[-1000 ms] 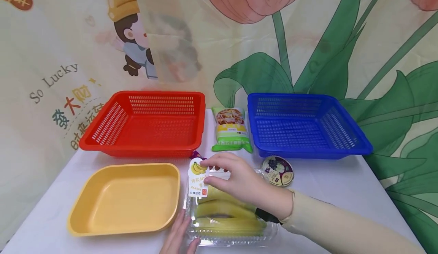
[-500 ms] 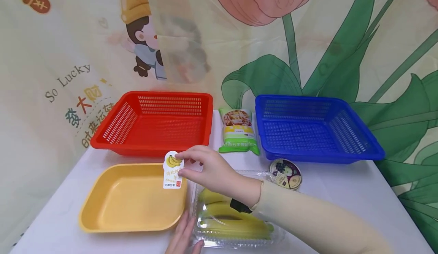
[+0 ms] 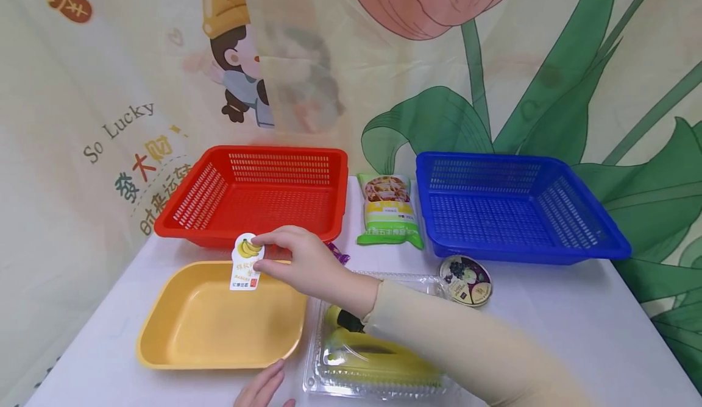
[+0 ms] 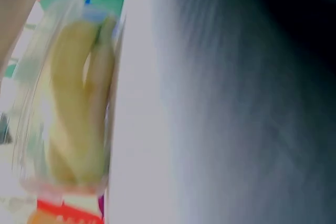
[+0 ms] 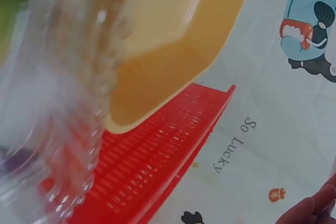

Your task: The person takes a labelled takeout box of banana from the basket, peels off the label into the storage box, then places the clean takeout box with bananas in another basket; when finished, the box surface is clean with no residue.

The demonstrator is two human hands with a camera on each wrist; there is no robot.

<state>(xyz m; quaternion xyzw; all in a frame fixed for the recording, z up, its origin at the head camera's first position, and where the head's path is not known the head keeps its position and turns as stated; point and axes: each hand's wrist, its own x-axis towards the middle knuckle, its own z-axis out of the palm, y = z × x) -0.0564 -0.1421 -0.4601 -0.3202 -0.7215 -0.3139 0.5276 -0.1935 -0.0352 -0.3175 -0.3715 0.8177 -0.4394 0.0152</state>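
Right hand pinches the banana label at its top edge, thumb and forefinger closed on the card, other fingers loosely curled. The label hangs upright over the far rim of the yellow tray, just in front of the red basket. It touches neither as far as I can tell.

Handling read: the label is thin card or sticker stock, very light, holding flat while it hangs. My guess is it will flex or crease if squeezed hard, and it may have a tacky back; can't confirm from here. An edge pinch is the sensible hold, no need for more fingers.

Left hand lies on the table at the near edge, fingers fairly straight, holding nothing. It sits between the yellow tray's near corner and the clear clamshell box, close to both. Contact with the box isn't clear from the head view, and the left wrist view is too blurred to help.

The clamshell holds bananas and lies under the right forearm. Thin clear plastic, likely springy and slick; the bananas would bruise under pressure, so best held by the box's sides.

Further out: a purple candy wrapper beside the right wrist, a round lidded cup near the blue basket, and a green snack pack between the two baskets.
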